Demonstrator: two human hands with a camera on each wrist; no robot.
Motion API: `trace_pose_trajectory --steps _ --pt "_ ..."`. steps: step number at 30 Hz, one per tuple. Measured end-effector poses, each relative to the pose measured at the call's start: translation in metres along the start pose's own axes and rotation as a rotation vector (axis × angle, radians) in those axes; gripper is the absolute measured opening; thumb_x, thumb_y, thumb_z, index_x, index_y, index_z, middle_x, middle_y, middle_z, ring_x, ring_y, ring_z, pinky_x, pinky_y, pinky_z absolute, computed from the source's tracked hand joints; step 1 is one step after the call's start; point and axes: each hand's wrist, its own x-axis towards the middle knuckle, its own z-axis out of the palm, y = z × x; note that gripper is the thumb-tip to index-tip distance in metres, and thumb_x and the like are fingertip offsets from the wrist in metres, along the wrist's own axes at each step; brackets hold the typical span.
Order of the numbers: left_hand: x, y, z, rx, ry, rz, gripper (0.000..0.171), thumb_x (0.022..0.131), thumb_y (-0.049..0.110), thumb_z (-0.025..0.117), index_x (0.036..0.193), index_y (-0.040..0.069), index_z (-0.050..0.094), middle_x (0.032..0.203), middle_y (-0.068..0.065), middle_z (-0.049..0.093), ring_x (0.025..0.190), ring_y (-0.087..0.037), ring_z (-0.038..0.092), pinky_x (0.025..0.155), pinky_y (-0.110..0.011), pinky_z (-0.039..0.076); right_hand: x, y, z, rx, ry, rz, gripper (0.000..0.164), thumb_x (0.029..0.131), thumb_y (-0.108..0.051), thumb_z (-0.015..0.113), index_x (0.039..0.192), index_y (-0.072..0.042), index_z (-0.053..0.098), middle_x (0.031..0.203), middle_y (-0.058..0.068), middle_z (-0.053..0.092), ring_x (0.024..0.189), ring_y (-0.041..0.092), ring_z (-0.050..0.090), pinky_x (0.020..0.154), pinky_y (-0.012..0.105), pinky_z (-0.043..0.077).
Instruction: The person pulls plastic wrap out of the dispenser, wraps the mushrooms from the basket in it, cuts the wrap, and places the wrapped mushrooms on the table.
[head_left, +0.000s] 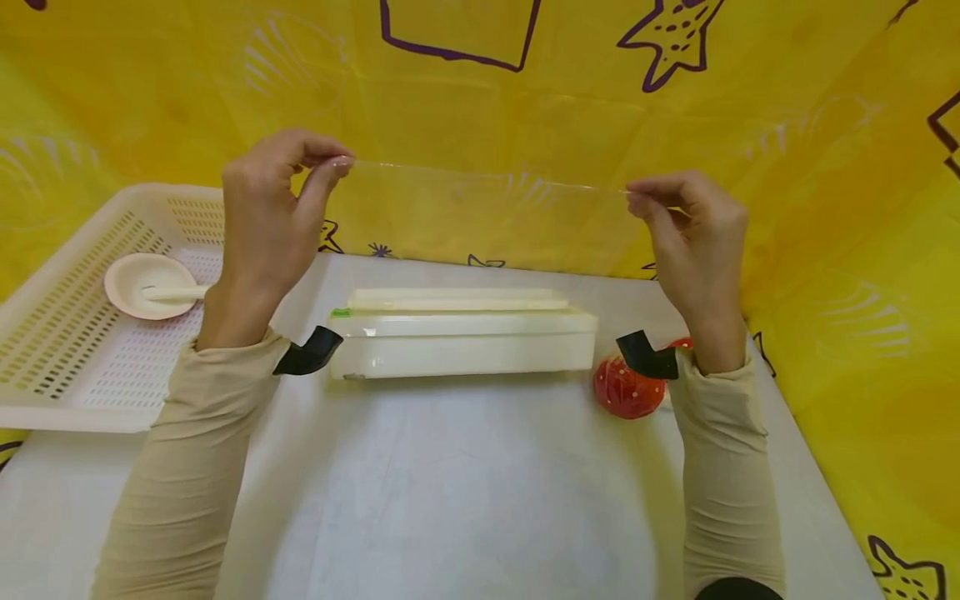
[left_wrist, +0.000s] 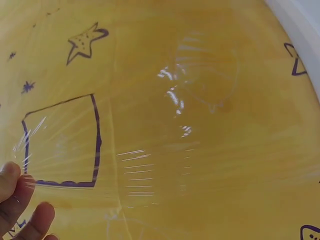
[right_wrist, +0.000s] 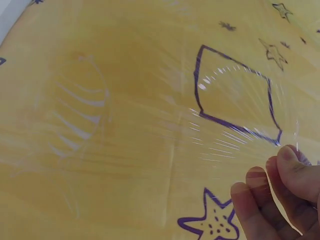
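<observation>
A sheet of clear plastic wrap (head_left: 487, 187) is stretched between my two raised hands, its top edge a thin shiny line. My left hand (head_left: 266, 204) pinches one top corner between thumb and forefinger. The other corner is pinched the same way by my right hand (head_left: 701, 237), held slightly lower. Fine creases fan out from the pinched corner of the film (right_wrist: 225, 135) in the right wrist view, and glints show on it in the left wrist view. Below, a long white wrap dispenser (head_left: 461, 342) with a small green piece at its left end lies on the table.
At the left stands a white slotted basket (head_left: 67, 412) holding a shallow bowl (head_left: 131, 287) and a light spoon (head_left: 176, 293). A red, white-dotted round object (head_left: 628, 390) sits by my right wrist, partly hidden. Yellow patterned sheeting (head_left: 847, 208) hangs behind the white table (head_left: 465, 483).
</observation>
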Motion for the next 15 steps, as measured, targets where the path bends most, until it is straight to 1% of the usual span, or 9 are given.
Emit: trace_pose_trajectory --steps 2,4,6,8,9,11,13,15 --pt "-0.001 0.001 -0.002 -0.007 0.002 -0.007 0.025 0.097 0.015 0.063 0.097 -0.009 0.07 0.094 -0.023 0.073 0.084 0.017 0.048 0.082 -0.008 0.041 -0.002 -0.002 0.0 0.017 0.002 0.004 0.012 0.092 -0.001 0.066 0.094 0.009 0.072 0.091 0.023 0.072 0.08 -0.011 0.064 0.074 0.01 0.052" --pt "-0.004 0.002 -0.004 -0.019 0.001 -0.027 0.024 0.097 0.014 0.063 0.097 -0.009 0.07 0.093 -0.023 0.072 0.084 0.022 0.044 0.081 -0.008 0.041 -0.005 -0.005 0.0 0.047 0.006 0.018 0.012 0.092 -0.001 0.066 0.094 0.009 0.072 0.09 0.016 0.073 0.078 -0.006 0.065 0.073 0.011 0.053" --pt "-0.007 0.004 -0.006 -0.038 0.002 -0.06 0.022 0.096 0.012 0.064 0.096 -0.009 0.07 0.091 -0.023 0.072 0.082 0.022 0.045 0.08 -0.008 0.042 -0.01 -0.009 0.0 0.086 0.001 0.039 0.012 0.092 -0.001 0.066 0.095 0.01 0.071 0.089 0.003 0.072 0.076 -0.001 0.065 0.072 0.013 0.054" --pt "-0.012 0.008 -0.009 -0.063 0.006 -0.106 0.019 0.095 0.011 0.066 0.095 -0.008 0.071 0.088 -0.019 0.072 0.079 0.019 0.048 0.079 -0.009 0.043 -0.016 -0.012 -0.001 0.124 -0.007 0.057 0.013 0.092 0.0 0.065 0.097 0.012 0.069 0.091 -0.01 0.068 0.076 0.003 0.065 0.072 0.014 0.054" --pt "-0.014 0.011 -0.011 -0.078 0.005 -0.132 0.018 0.095 0.01 0.066 0.095 -0.007 0.072 0.086 -0.011 0.073 0.077 0.017 0.05 0.078 -0.009 0.043 -0.019 -0.014 -0.001 0.141 -0.016 0.059 0.013 0.092 0.002 0.064 0.098 0.013 0.067 0.092 -0.014 0.067 0.076 0.003 0.065 0.072 0.014 0.054" --pt "-0.019 0.016 -0.014 -0.109 -0.001 -0.178 0.015 0.093 0.009 0.068 0.095 -0.005 0.073 0.084 0.008 0.072 0.075 0.013 0.054 0.076 -0.01 0.044 -0.026 -0.016 -0.004 0.176 -0.03 0.069 0.012 0.092 0.006 0.062 0.1 0.014 0.065 0.093 -0.019 0.065 0.076 0.004 0.065 0.072 0.014 0.054" --pt "-0.025 0.021 -0.019 -0.136 -0.015 -0.218 0.014 0.093 0.009 0.069 0.096 -0.004 0.073 0.083 0.026 0.065 0.074 0.01 0.057 0.075 -0.01 0.045 -0.034 -0.018 -0.007 0.211 -0.045 0.077 0.011 0.091 0.01 0.061 0.1 0.016 0.063 0.093 -0.018 0.065 0.076 0.003 0.065 0.072 0.014 0.054" --pt "-0.031 0.024 -0.024 -0.175 -0.04 -0.244 0.012 0.092 0.006 0.069 0.096 -0.005 0.073 0.082 0.036 0.059 0.073 0.007 0.06 0.074 -0.01 0.047 -0.042 -0.019 -0.011 0.235 -0.063 0.084 0.012 0.089 0.014 0.061 0.1 0.016 0.063 0.092 -0.017 0.067 0.075 0.003 0.065 0.072 0.014 0.054"
